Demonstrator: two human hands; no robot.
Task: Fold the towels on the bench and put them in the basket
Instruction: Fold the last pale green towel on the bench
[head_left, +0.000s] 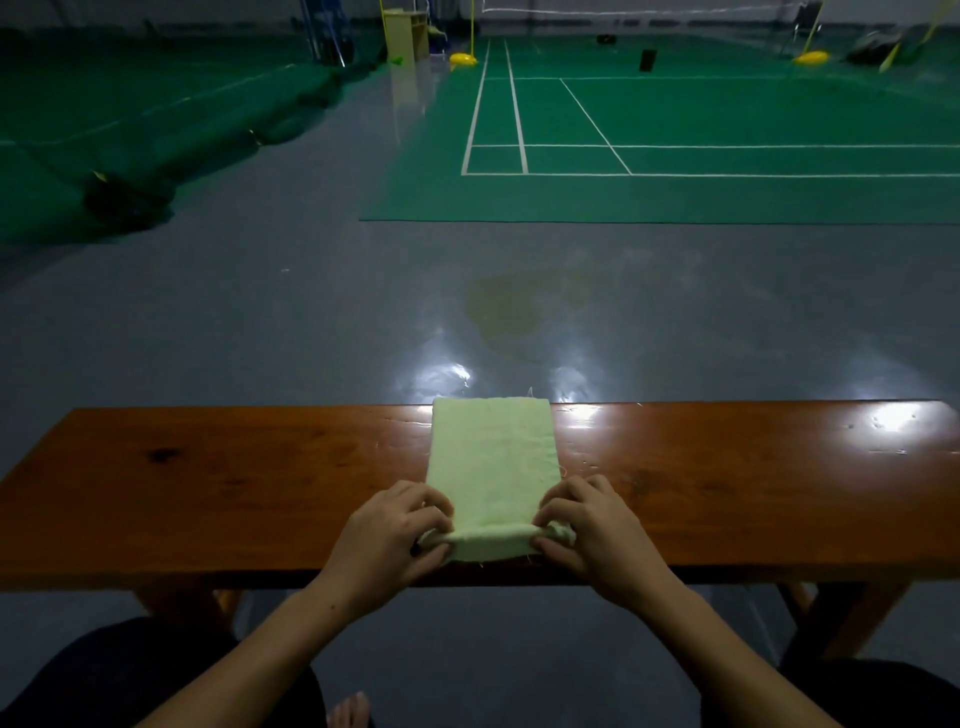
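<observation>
Centrally on the bench (208, 467), the pale towel (491, 457) was pinched at its near corners by the left hand (387, 540) and right hand (592, 530), seemingly mid-fold, and the edges could be skewed by uneven lifting.

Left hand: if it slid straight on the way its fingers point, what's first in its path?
The left hand points inward over the towel, toward the right hand. It would probably meet that first, though depth is unclear.

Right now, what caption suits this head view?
Both hands, left and right, pinch towel on bench.
</observation>
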